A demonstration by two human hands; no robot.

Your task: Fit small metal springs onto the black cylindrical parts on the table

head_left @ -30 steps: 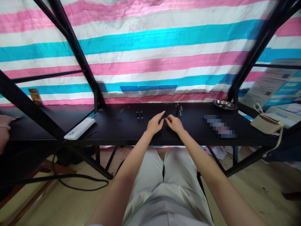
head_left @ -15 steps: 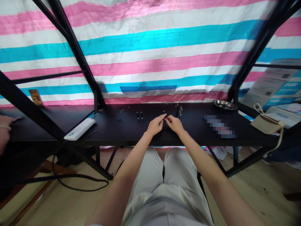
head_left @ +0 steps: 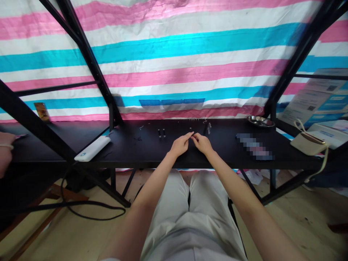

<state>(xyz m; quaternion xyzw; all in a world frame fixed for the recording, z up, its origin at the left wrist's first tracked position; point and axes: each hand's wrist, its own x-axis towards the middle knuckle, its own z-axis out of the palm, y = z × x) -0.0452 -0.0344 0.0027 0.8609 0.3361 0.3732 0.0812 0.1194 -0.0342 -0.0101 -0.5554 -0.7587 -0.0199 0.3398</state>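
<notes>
Over the black table (head_left: 136, 154), my left hand (head_left: 180, 145) and my right hand (head_left: 202, 143) meet at the fingertips. Both are closed in a pinch; whatever lies between the fingers is too small and too hidden to name. Just beyond the fingertips lies a tiny light-tipped piece (head_left: 190, 128). To the left stand two small dark cylinders with pale ends (head_left: 161, 133). A small clear piece (head_left: 209, 128) sits to the right of my hands, beside a thin dark stick (head_left: 205, 129). Several tiny pale bits (head_left: 194, 119) line the table's back edge.
A white power strip (head_left: 92, 148) lies at the left, its black cable hanging down. At the right are a round metal dish (head_left: 260, 121), a blurred-out flat object (head_left: 255, 146) and a beige bag (head_left: 309, 143). Black frame posts (head_left: 89, 65) rise on both sides. Another person's hand (head_left: 5, 145) shows far left.
My fingertips have drawn slightly closer together; otherwise my hands keep their place. At the far left, the other person's hand has shifted a little.
</notes>
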